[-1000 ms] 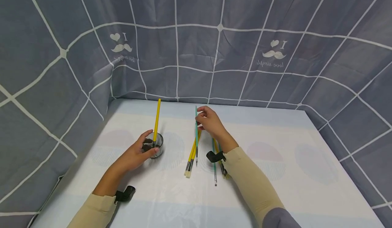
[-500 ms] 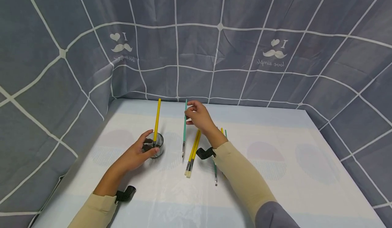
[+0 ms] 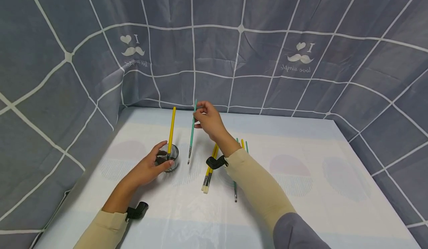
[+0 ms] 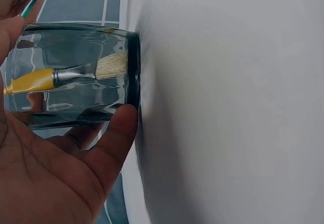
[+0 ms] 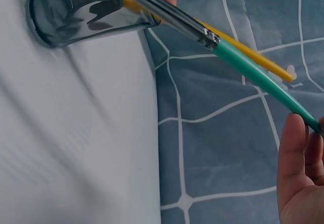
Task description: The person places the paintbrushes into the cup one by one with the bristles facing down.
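My left hand (image 3: 148,168) grips a clear drinking glass (image 4: 66,102) standing on the table. Inside the glass leans a yellow-handled paintbrush (image 3: 172,130), bristles down against the base in the left wrist view. My right hand (image 3: 210,121) pinches a teal-handled paintbrush (image 3: 192,133) near the top of its handle. That brush hangs tip down in the air, slightly tilted, just right of the glass. In the right wrist view the teal handle (image 5: 258,77) crosses in front of the yellow one, and its ferrule passes before the glass.
Two yellow-handled brushes (image 3: 207,178) lie on the white table (image 3: 167,212) below my right wrist. More teal and yellow brushes (image 3: 235,193) lie to their right, partly hidden by my right forearm. A grey checked curtain (image 3: 217,55) surrounds the table's back and sides.
My right hand has moved left and away from me, carrying the teal paintbrush from above the lying brushes to near the glass. The left hand and glass have stayed put.
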The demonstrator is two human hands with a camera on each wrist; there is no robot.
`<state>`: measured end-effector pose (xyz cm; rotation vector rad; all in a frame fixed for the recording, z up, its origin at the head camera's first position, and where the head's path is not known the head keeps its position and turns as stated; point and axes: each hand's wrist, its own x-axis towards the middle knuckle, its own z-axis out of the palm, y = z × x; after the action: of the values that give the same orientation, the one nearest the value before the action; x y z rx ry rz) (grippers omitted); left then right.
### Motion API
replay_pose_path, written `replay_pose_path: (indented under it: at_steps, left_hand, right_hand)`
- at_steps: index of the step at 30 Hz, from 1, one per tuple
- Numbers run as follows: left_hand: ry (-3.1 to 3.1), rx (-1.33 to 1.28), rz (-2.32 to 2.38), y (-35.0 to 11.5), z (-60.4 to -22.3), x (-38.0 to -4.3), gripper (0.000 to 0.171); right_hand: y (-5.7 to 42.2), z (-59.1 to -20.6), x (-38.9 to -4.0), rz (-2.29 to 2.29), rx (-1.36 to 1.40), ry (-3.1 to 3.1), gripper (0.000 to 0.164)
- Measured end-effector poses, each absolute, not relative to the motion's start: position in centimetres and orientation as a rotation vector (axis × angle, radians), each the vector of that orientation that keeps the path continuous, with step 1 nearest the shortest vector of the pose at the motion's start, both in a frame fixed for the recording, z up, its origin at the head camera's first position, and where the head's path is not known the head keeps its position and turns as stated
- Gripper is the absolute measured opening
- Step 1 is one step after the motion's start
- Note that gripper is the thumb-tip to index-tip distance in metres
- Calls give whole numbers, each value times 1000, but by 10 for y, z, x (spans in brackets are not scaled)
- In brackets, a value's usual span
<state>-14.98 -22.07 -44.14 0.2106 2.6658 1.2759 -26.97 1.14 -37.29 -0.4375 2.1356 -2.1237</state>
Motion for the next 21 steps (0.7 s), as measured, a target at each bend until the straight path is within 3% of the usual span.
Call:
replay_pose_path:
  at_steps: [8,21]
  left_hand:
    - [2666,211,1275,-220,-439,-150,82]
    - [2671,204,1273,-221,-440,-150,82]
  right_hand:
    - [-3,-366,-271,-2259,-450,2085,36]
    - [-21,-374,-267,-2338,-478,2051,31]
